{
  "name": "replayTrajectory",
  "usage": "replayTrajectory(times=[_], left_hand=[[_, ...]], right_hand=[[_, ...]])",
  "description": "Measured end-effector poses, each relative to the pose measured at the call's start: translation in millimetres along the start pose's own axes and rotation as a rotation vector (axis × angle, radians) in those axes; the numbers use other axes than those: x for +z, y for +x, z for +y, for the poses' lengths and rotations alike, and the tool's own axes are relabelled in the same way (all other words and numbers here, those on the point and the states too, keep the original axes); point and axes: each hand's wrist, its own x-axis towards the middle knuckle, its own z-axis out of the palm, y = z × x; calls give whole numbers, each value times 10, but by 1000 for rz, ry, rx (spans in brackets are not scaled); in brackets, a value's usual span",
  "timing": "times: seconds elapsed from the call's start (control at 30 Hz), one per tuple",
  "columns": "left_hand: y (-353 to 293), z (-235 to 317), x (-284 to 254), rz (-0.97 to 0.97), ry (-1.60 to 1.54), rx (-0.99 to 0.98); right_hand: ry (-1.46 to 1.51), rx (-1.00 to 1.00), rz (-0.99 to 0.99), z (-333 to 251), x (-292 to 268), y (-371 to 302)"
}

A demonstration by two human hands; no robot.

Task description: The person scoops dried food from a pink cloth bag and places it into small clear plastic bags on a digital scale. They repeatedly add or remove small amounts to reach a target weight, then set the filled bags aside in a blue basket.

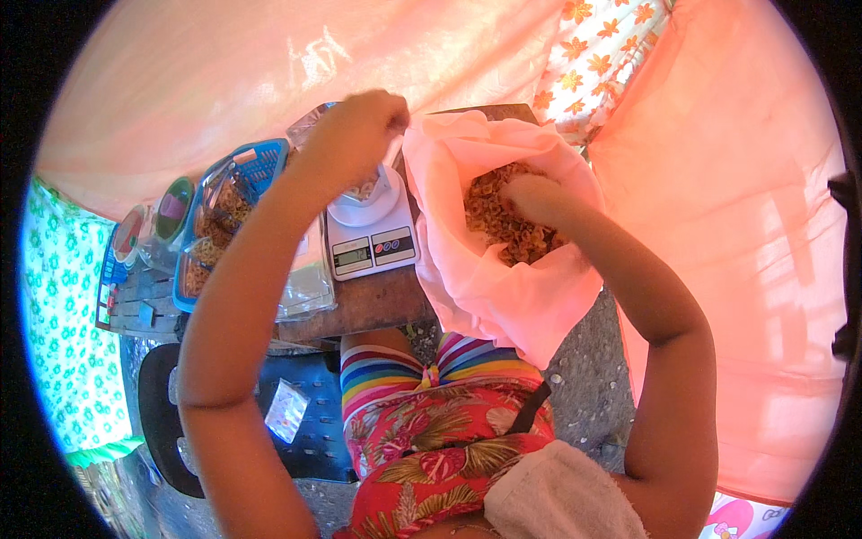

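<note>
On the right, a large container lined with pink cloth point(449, 260) holds a heap of brown, crisp-looking pieces point(498, 202). My right hand point(532, 199) reaches down into that heap, its fingertips hidden among the pieces. Raised over the far side of the table is my left hand point(382, 110), its fingers curled together near the cloth's left edge. What it grips, if anything, I cannot make out. Below it, a white kitchen scale point(373, 247) with a lit display carries a white bowl point(373, 193). My left forearm partly covers the bowl's contents.
Left of the scale stands a blue basket point(260, 166) with clear bags of brown food. Flat clear plastic bags point(310, 283) lie by the scale. Small tubs, one green point(175, 208), are farther left. A dark blue chair point(314, 382) with a small packet point(287, 410) is below the wooden table point(382, 305).
</note>
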Motion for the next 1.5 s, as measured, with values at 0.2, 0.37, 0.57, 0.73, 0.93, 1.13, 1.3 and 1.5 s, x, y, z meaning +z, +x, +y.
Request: replayTrajectory(times=[0.2,0.37,0.57,0.73,0.93,1.13,1.3,1.5], left_hand=[[-59,292,774,-177,-403,90],[75,455,1415,-245,-394,109],[287,443,1911,-295,-355,34],[264,407,2314,-424,-509,-116],[-22,481,2140,-396,-89,7],[295,425,1975,-617,-212,-70],[362,233,1800,-487,-791,-236],[383,361,1708,-381,-1048,-365]], right_hand=[[-931,-405,-7,4,-581,348],[-418,-209,-102,119,-702,311],[-351,-434,11,128,-673,240],[-813,-600,301,393,-535,287],[-33,-108,171,368,-63,264],[-1054,-477,153,163,-554,297],[-697,-503,-14,194,-713,432],[-555,-418,1,51,-646,323]])
